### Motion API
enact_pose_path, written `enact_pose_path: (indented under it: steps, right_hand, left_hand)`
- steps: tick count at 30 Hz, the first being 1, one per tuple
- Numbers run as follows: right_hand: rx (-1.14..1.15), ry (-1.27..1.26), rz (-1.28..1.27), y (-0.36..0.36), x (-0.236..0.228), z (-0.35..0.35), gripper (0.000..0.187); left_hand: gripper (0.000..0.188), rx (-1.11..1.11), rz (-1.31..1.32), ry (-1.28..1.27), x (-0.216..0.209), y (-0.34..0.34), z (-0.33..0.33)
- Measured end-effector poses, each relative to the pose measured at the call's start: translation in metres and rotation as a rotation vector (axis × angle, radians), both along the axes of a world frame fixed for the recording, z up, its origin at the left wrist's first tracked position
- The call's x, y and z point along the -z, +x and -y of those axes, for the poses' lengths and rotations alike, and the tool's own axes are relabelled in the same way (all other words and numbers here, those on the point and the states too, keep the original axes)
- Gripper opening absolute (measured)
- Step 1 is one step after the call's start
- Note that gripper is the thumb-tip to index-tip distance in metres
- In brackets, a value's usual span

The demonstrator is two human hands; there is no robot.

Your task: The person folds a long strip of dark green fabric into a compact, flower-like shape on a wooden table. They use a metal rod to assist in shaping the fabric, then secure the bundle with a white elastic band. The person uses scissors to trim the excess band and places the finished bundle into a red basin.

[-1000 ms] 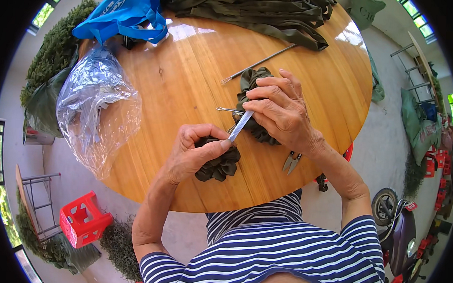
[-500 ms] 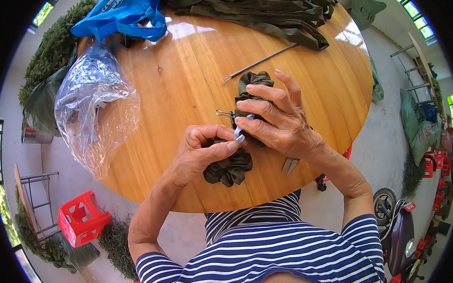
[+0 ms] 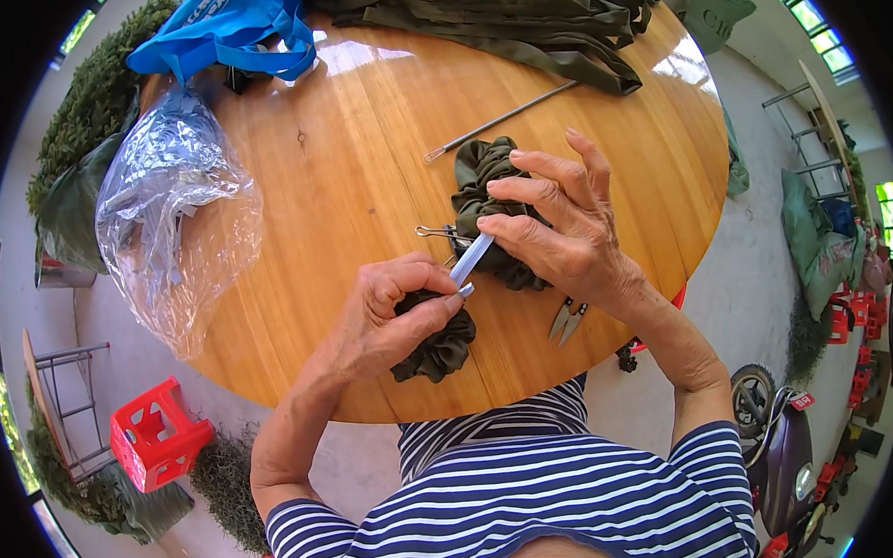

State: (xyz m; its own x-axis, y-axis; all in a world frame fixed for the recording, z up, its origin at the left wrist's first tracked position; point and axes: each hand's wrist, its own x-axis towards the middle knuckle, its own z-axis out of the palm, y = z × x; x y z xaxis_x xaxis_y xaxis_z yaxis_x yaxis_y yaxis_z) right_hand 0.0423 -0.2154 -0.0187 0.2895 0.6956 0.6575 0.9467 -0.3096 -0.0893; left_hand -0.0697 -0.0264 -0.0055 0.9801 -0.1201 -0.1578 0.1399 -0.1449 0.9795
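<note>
Strip (image 3: 473, 258) pinched by left hand (image 3: 382, 304) below and right hand (image 3: 564, 236) above, apparently to keep it straight, clip (image 3: 459, 242) alongside seemingly holding the gathered cloth (image 3: 480, 174).

Gathered dark green fabric (image 3: 439, 353) partly hidden by left hand (image 3: 384, 311) and right hand (image 3: 573, 229), far end of pale strip (image 3: 472, 256) covered by the latter, blue bag (image 3: 214, 37) and green cloth strips (image 3: 505, 20) cut off at far edge, pieces (image 3: 171, 238) inside clear plastic bag (image 3: 230, 222) indistinct
</note>
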Motion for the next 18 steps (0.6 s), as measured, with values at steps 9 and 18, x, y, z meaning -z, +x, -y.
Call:
enact_pose_path:
  steps: [9, 18]
  right_hand:
    - [0.045, -0.016, -0.112, 0.036, -0.019, 0.008, 0.024]
    - [0.102, -0.386, -0.438, 0.05, -0.03, 0.059, 0.026]
  left_hand:
    - [0.005, -0.016, 0.08, 0.01, 0.004, 0.0, 0.0]
    - [0.006, -0.031, 0.057, 0.027, 0.001, 0.001, 0.004]
